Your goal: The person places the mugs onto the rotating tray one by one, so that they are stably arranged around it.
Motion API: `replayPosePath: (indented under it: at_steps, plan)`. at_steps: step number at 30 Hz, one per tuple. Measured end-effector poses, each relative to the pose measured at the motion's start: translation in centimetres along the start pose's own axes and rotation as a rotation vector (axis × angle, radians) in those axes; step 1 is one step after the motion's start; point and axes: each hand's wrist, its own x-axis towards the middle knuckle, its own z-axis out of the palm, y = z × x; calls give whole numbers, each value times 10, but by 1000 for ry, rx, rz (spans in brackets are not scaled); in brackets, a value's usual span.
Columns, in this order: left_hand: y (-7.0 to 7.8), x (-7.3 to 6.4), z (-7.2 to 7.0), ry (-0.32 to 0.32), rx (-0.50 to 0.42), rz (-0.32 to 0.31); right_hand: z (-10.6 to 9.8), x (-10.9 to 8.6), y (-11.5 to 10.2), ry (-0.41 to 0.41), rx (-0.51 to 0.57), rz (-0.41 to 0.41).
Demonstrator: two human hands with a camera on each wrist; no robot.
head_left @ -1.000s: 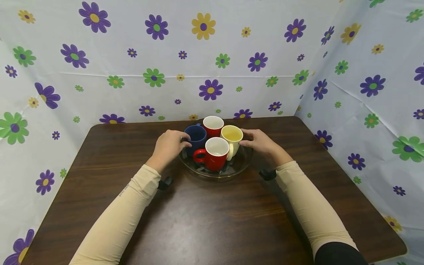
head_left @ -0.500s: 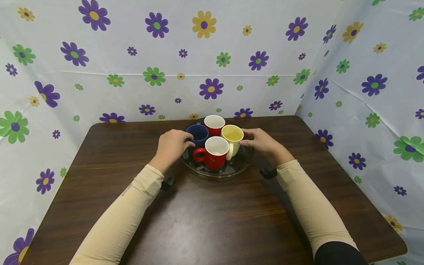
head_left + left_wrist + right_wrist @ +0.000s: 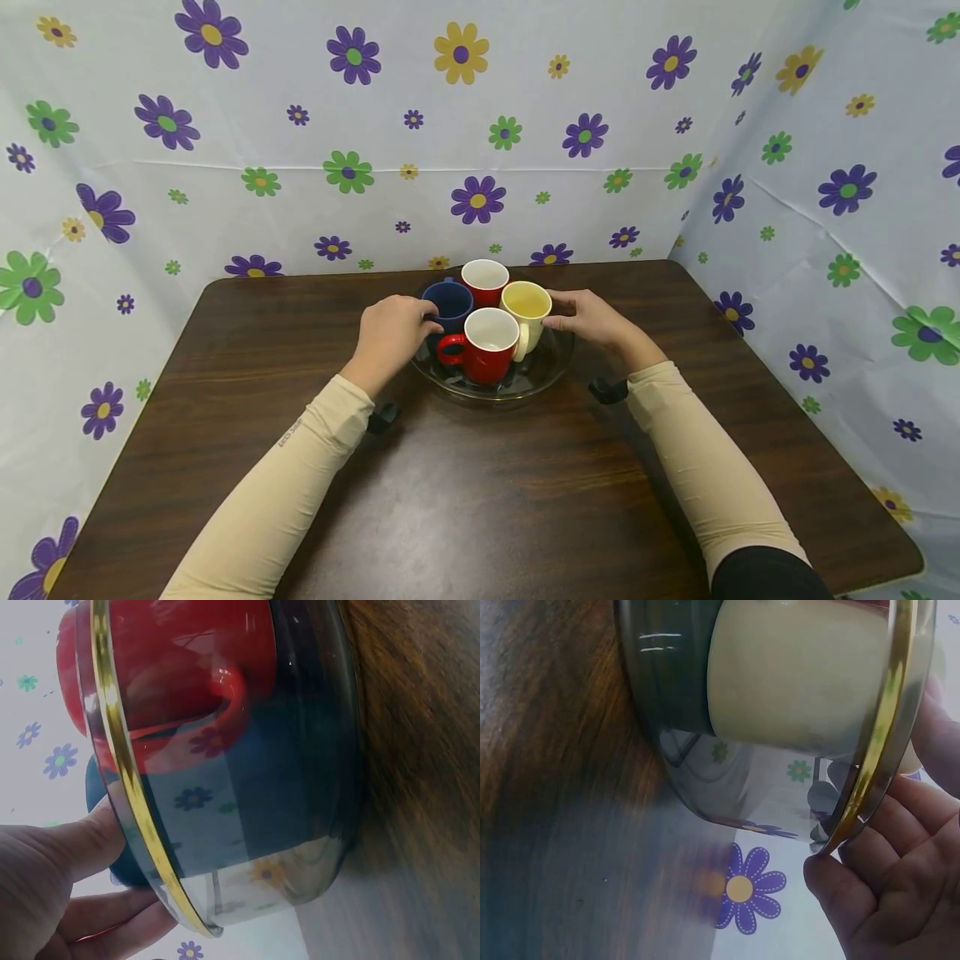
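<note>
A dark see-through glass bowl [image 3: 517, 390] with a gold rim stands on the table. Packed inside are a blue mug [image 3: 448, 302], a yellow mug [image 3: 527, 302], a front red mug [image 3: 487, 362] with its handle to the left, and a back red mug [image 3: 486, 283]; both red ones are white inside. My left hand [image 3: 392, 337] grips the blue mug from the left, thumb [image 3: 94, 836] against it above the rim. On the right, my right hand [image 3: 592, 321] holds the yellow mug, its fingers partly hidden behind mug and rim in the right wrist view.
The brown wooden table [image 3: 487, 500] reaches toward me and to both sides of the bowl. A white flowered sheet [image 3: 285, 142] hangs close behind the bowl and along the right side.
The blue mug and my left hand have shifted slightly right. The bowl has also crept a little right, and the right hand has hardly moved.
</note>
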Motion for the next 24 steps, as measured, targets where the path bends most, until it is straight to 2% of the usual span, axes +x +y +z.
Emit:
replayPosePath:
  at_steps: [7, 11, 14, 17, 20, 24]
  plan:
    - [-7, -2, -1, -4, -34, -48, 1, -2, 3, -5, 57, -20]
    - [-18, -2, -6, -18, -82, -88, -1, -5, 5, 0, 72, -47]
    - [-31, -3, -13, -50, -119, -150, -4, -8, 8, -6, 65, -46]
    - [-45, -6, -20, -125, -159, -206, -7, -11, 10, -45, 34, -26]
    - [-56, -6, -20, -225, -192, -183, -8, -16, 11, -96, -10, -11]
    - [-63, -5, -13, -320, -214, -90, -9, -22, 12, -150, -49, -5]
